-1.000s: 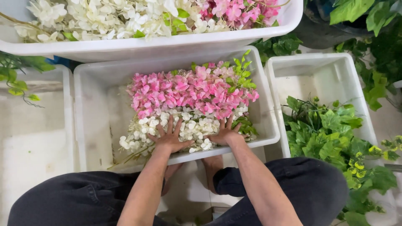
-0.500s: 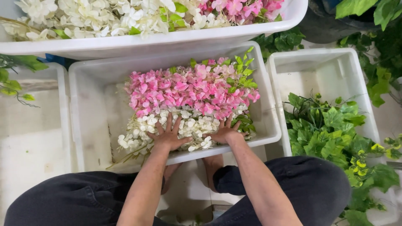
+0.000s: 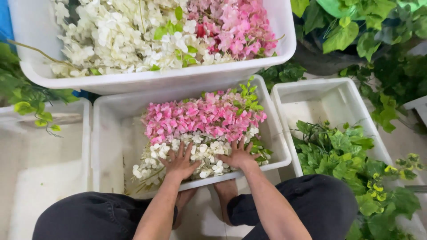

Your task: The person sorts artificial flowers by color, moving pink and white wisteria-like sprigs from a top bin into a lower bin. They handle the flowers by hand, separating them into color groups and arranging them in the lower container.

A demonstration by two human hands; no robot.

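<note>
Left hand [image 3: 179, 161], right hand [image 3: 239, 155] splayed flat, gripping nothing, on white blossoms [image 3: 195, 153] inside middle tub [image 3: 106, 146]; best press evenly, gently.

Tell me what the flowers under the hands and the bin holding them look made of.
Pink and white flowers: probably artificial, fabric or plastic. The petals are uniform, matte, unwilted and densely packed; it cannot be confirmed from this view. The left hand and right hand press flat on the white blooms.
White bin: looks like moulded plastic, semi-gloss, with a rounded rim, smooth walls and scuffed grime inside.
</note>
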